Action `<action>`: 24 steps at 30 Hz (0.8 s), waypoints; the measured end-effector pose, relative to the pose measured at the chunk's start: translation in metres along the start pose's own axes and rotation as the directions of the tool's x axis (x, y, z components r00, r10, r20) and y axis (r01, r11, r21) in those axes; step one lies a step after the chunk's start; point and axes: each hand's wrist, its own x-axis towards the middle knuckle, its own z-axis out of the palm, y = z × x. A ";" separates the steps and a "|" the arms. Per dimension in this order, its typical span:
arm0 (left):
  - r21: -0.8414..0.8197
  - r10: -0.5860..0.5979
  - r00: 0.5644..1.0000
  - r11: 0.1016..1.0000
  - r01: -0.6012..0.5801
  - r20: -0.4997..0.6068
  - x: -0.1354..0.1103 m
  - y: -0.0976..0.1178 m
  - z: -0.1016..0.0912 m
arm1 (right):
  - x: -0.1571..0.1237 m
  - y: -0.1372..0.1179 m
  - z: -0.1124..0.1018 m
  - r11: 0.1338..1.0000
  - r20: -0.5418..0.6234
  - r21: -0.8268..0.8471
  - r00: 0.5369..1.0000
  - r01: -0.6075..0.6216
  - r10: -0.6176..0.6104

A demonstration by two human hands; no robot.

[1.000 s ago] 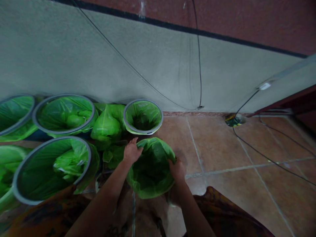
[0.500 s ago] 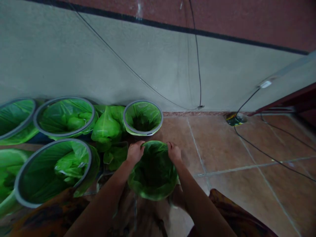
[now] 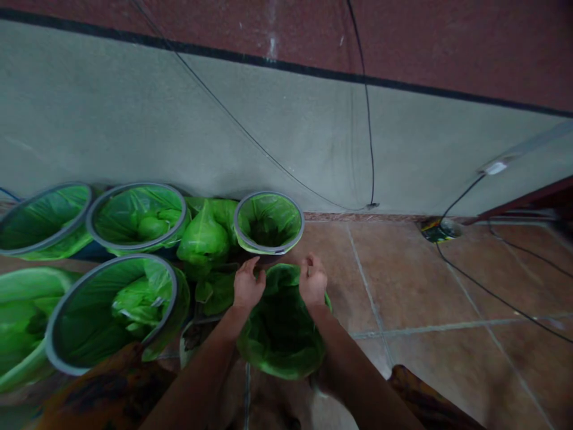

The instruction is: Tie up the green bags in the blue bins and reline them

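Note:
A small bin lined with a green plastic bag (image 3: pixel 283 352) stands on the floor in front of me, between my arms. The liner is folded down over its rim, and its inside is dark. At the rim's far left, my left hand (image 3: pixel 249 285) has its thumb and fingers apart, with nothing visible between them. My right hand (image 3: pixel 313 280) is over the far right of the rim, fingers raised and loosely bent. Just beyond both hands, a lined bin with a grey ring (image 3: pixel 268 222) stands against the wall.
Several larger lined bins, one a grey-ringed bin (image 3: pixel 51 340), crowd the left. Beside them sit a knotted green bag (image 3: pixel 203 236) and a small green-lined container (image 3: pixel 217 292). Along the wall hangs a black cable (image 3: pixel 369 131); another cable (image 3: pixel 501 292) crosses the tiled floor (image 3: pixel 416 280) at right.
Both hands were pinching the bag's edge at the rim; now their fingers have come apart from it. The camera view has shifted slightly, so the scene sits lower and further right.

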 end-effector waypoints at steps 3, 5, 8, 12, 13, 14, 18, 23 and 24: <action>-0.079 -0.140 0.989 0.987 0.137 -0.040 0.006 -0.002 -0.007 | 0.055 -0.034 -0.007 0.979 0.169 -0.128 0.969 -0.158 0.178; -0.102 -0.196 0.981 0.976 0.194 -0.006 0.007 -0.003 -0.013 | 0.085 -0.051 -0.003 0.957 0.194 -0.215 0.952 -0.194 0.237; -0.101 -0.246 0.968 0.963 0.251 0.053 0.007 -0.004 -0.023 | 0.109 -0.063 0.006 0.935 0.204 -0.276 0.938 -0.221 0.282; -0.123 -0.300 0.953 0.945 0.304 0.046 0.009 -0.005 -0.035 | 0.115 -0.062 0.011 0.934 0.212 -0.275 0.933 -0.230 0.292; -0.131 -0.307 0.951 0.942 0.309 0.034 0.011 -0.005 -0.037 | 0.116 -0.062 0.009 0.936 0.217 -0.269 0.933 -0.225 0.287; -0.137 -0.312 0.950 0.940 0.312 0.022 0.013 -0.005 -0.040 | 0.117 -0.064 0.006 0.939 0.218 -0.264 0.935 -0.219 0.279; -0.181 -0.362 0.932 0.918 0.353 -0.019 0.021 -0.001 -0.058 | 0.119 -0.074 -0.020 0.956 0.176 -0.249 0.963 -0.157 0.204; -0.456 -0.506 0.861 0.778 0.431 -0.048 0.024 0.013 -0.096 | 0.090 -0.053 -0.077 0.987 0.217 -0.162 0.975 -0.014 0.050; -0.544 -0.534 0.845 0.707 0.452 0.009 0.022 0.018 -0.104 | 0.077 -0.041 -0.089 0.991 0.250 -0.134 0.968 0.003 0.031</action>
